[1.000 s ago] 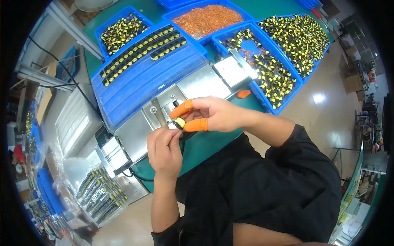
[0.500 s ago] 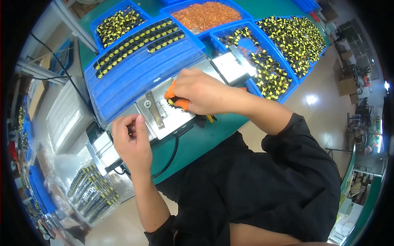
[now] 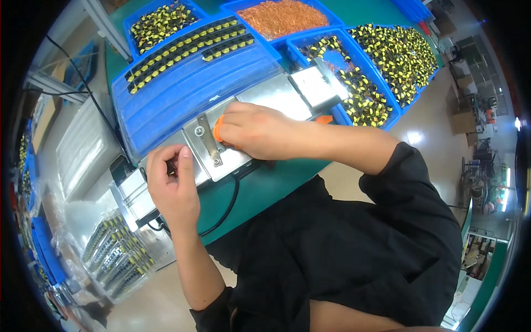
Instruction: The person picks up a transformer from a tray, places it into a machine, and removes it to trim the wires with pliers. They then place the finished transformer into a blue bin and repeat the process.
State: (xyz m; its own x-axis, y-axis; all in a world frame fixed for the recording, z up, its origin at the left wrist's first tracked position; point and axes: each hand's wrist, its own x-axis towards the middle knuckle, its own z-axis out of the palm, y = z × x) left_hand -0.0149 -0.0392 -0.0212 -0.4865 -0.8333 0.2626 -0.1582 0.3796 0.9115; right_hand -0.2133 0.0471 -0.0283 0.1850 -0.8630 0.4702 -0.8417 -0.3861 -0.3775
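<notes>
My right hand (image 3: 257, 131) is closed over the middle of a long metal fixture (image 3: 232, 163), just right of its bolted flat bar (image 3: 209, 145). An orange finger cot (image 3: 217, 129) covers a fingertip, and the back of the hand hides whatever is pinched there. My left hand (image 3: 172, 185) is at the fixture's left part, its fingers curled towards the thumb. Something dark shows between them, too small to name. Behind the fixture, a blue ribbed tray lid (image 3: 193, 91) carries rows of black strips with yellow round parts (image 3: 188, 47).
Blue bins of black-and-yellow parts (image 3: 387, 58) stand at the back and right, beside a bin of copper-coloured pieces (image 3: 282, 19). A black cable (image 3: 231, 207) loops over the green table (image 3: 260, 191). Bagged strips (image 3: 119, 254) and a clear plastic tray (image 3: 88, 149) lie at left.
My right hand has turned over slightly and shifted left towards the flat bar, hiding the small black-and-yellow part seen at its fingertips before. My left hand has stayed almost in place.
</notes>
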